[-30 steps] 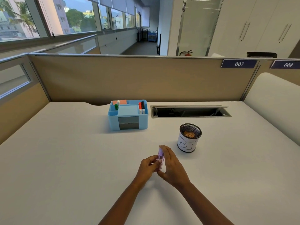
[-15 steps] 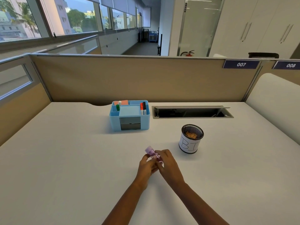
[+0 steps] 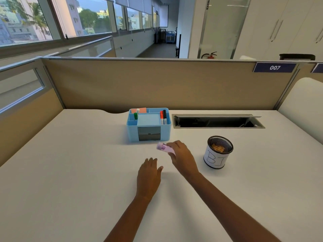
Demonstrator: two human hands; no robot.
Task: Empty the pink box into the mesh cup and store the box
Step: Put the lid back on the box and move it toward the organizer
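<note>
- Carrying the pink box [image 3: 163, 147] alone now, the right hand [image 3: 181, 157] has it pinched between fingers and thumb, just in front of the blue organiser [image 3: 148, 124]; half a second ago both hands held it together nearer the body.
- The left hand [image 3: 148, 173] has let go: it hovers low over the white desk [image 3: 70, 172] with fingers loosely spread and nothing in it.
- That split suggests the emptying part is finished and the storing part has begun, with the box heading for the organiser.
- The mesh cup [image 3: 218, 151] stands to the right of the hands, apart from them, and a heap of small brownish pieces lies at its bottom; what exactly they are is too small to tell.
- The organiser holds a green marker and an orange pad in its far-left compartments, red and black markers at the right, and a pale block in the middle; two grey drawers [image 3: 149, 133] on its near face look shut.
- Whether the box goes into a drawer or a top compartment cannot be told yet; a drawer would need the free left hand to pull it open.
- The cable slot [image 3: 218, 121] in the desk, far right of the organiser, is open and dark inside.
</note>
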